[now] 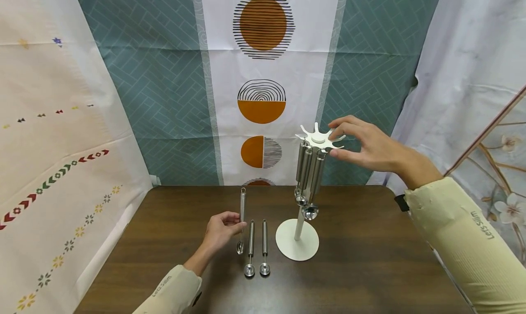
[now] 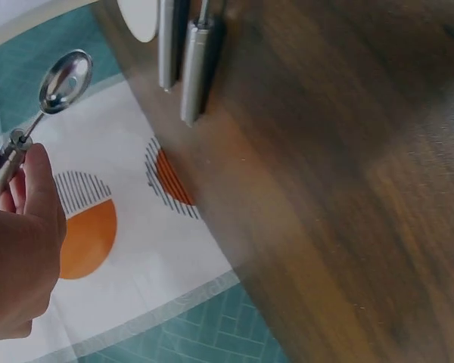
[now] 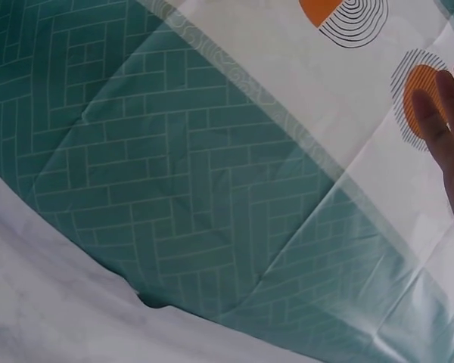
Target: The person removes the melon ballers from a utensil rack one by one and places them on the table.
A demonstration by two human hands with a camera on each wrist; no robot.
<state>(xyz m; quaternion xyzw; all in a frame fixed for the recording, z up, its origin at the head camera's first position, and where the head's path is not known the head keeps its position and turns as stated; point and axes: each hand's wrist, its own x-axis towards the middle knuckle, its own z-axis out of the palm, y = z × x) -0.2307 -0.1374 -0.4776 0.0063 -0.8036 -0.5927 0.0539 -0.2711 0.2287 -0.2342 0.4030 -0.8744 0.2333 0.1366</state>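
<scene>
My left hand (image 1: 223, 228) pinches the handle of a small metal scoop (image 1: 242, 206), raised over the table with its bowl end down. In the left wrist view the scoop's shiny oval bowl (image 2: 66, 82) sticks out past my fingers. Two more metal scoops (image 1: 251, 245) lie side by side to the right of that hand. At the white utensil rack (image 1: 297, 248), my right hand (image 1: 363, 143) has thumb and fingers about the hooked arms of its top (image 1: 318, 138). Several metal utensils (image 1: 308, 168) hang from the rack's near left side.
The rack's round base stands on a dark wooden table (image 1: 357, 268). A patterned green and white cloth (image 1: 164, 99) hangs behind the table. Pale cloths hang at the left (image 1: 61, 145) and right (image 1: 464, 54).
</scene>
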